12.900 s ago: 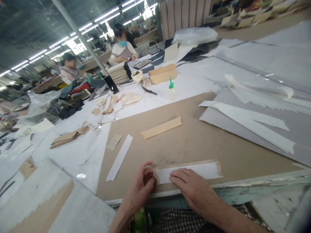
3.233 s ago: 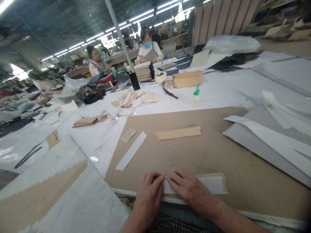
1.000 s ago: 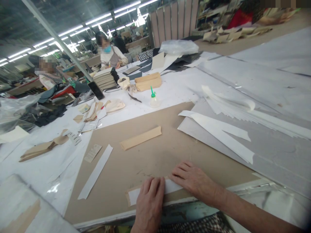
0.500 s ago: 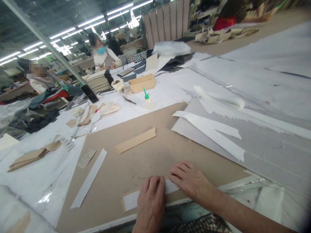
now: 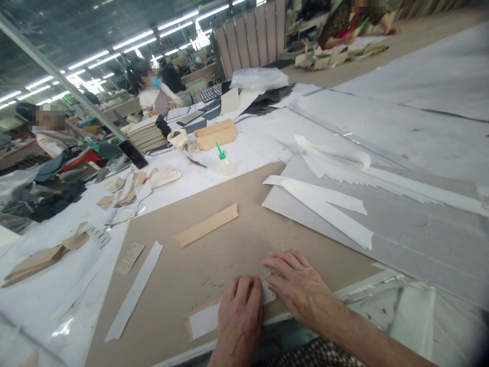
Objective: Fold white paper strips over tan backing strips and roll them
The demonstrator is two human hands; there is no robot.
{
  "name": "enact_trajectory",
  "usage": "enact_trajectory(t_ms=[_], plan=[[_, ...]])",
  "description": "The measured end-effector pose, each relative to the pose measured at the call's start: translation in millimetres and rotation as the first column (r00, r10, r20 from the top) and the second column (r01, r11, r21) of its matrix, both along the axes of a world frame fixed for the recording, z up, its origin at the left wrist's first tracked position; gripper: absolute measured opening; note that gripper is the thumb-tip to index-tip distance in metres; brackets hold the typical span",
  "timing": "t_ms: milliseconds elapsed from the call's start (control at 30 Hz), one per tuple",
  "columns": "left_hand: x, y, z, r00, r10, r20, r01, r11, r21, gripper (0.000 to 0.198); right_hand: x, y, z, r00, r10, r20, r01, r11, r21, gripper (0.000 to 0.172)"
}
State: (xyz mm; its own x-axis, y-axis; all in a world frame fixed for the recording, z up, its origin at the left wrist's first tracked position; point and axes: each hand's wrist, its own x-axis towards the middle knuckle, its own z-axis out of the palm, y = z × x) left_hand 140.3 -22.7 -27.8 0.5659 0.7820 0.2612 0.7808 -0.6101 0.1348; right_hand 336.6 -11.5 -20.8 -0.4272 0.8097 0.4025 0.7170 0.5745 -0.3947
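Near the board's front edge lies a white paper strip (image 5: 204,321) on top of a slightly larger tan strip, whose edge shows around it. My left hand (image 5: 240,316) rests across the middle of this strip, its fingers slightly bent and pressing down, hiding part of it. My right hand (image 5: 300,283) reaches in from the right, fingers stretched out and its fingertips at the strip's right end. Both hands touch the layered strip from above. Beyond them, a folded tan strip (image 5: 206,226) lies on the brown board (image 5: 252,239).
At the left are a loose white strip (image 5: 134,293) and a marked card piece (image 5: 130,259). White strips (image 5: 324,204) lie on a grey sheet (image 5: 412,229) at right. A green-tipped bottle (image 5: 225,163) stands behind the board. Co-workers sit beyond the table.
The view has shifted slightly, moving the scene a little to the left. My right hand's fingers have spread a bit over the strip's right end; my left hand stays on it.
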Motion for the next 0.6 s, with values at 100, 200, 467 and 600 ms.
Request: enact_trajectory(t_ms=[100,200,467,600], plan=[[-0.5,1.0,-2.1,1.0,-0.002,0.018,0.002,0.999,0.033,0.029,0.2,-18.5,3.6,0.987,-0.142,-0.074,0.14,0.99,-0.035,0.017],[0.1,4.9,-3.1,0.996,-0.013,0.088,0.015,1.0,-0.017,0.024,-4.7,-36.4,-9.3,0.978,-0.202,-0.044,0.2,0.979,-0.04,0.023],[11.2,24.5,-0.7,0.956,0.005,0.294,0.057,0.977,-0.205,0.019,-10.6,-45.1,-23.8,0.967,-0.255,0.013,0.255,0.967,-0.008,0.033],[9.7,24.3,-2.0,0.969,-0.072,0.236,0.106,0.986,-0.131,0.024,-10.0,-44.5,-23.4,0.965,-0.262,0.018,0.261,0.965,0.017,0.033]])
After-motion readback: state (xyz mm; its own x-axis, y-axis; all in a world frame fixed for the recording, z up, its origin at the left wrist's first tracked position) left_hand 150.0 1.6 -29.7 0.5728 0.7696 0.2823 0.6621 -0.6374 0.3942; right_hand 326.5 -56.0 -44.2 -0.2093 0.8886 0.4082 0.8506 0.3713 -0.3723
